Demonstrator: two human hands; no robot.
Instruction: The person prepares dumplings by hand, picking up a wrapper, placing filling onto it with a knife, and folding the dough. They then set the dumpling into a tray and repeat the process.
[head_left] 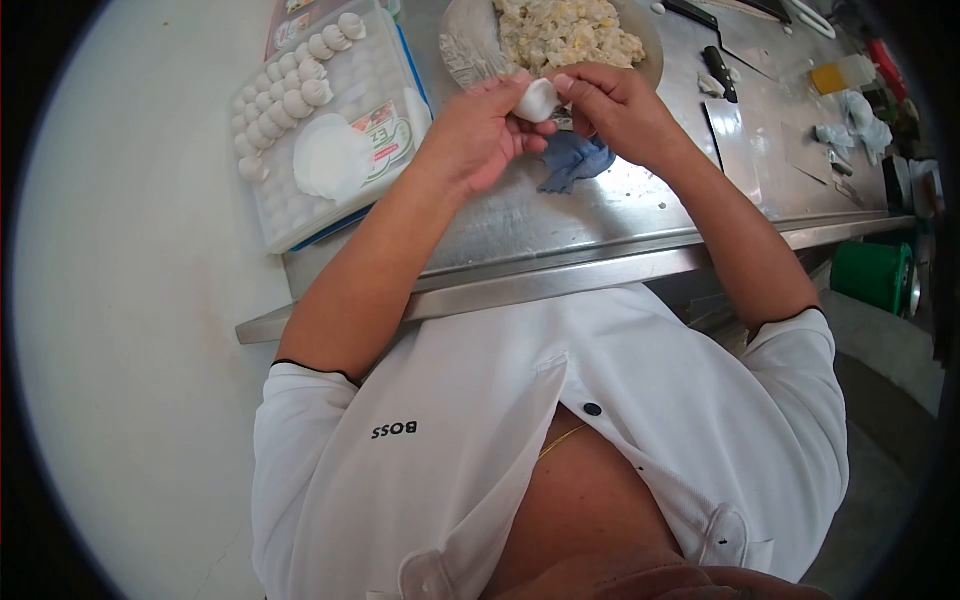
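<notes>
A white dumpling (540,101) sits in the fingers of my left hand (487,128), over the near edge of a metal bowl (652,62). My right hand (622,108) pinches the right edge of the same dumpling between thumb and fingers. Pale, chunky filling (570,36) is heaped in the bowl. To the left, several folded dumplings (283,95) stand in rows on a white dimpled tray (290,215). A stack of round white wrappers (330,157) lies on that tray beside a printed package (385,137). Below my hands is a crumpled blue cloth (577,163).
On the right of the steel table (480,235) lie a cleaver (735,150) and another black-handled blade (690,12). Farther right are a bottle of yellow liquid (842,74) and crumpled plastic (862,120). A green container (872,275) is beyond the table's front edge.
</notes>
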